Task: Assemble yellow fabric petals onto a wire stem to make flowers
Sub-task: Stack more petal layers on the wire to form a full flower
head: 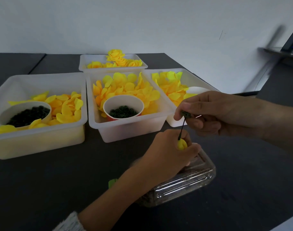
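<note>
My left hand (pixel 171 152) grips a small yellow bud (pixel 182 144) at the lower end of a thin dark wire stem (pixel 182 129). My right hand (pixel 209 112) pinches a small dark green piece (pixel 185 113) at the stem's upper end, just in front of the trays. Loose yellow fabric petals (pixel 125 88) fill the middle white tray (pixel 125 129), around a red paper cup of dark green rings (pixel 123 108).
A left white tray (pixel 39 139) holds petals and a cup of dark rings (pixel 25 114). A right tray (pixel 189 75) holds more petals, and a far tray (pixel 112 68) holds finished yellow flowers. A clear plastic box (pixel 184 184) lies under my left hand on the dark table.
</note>
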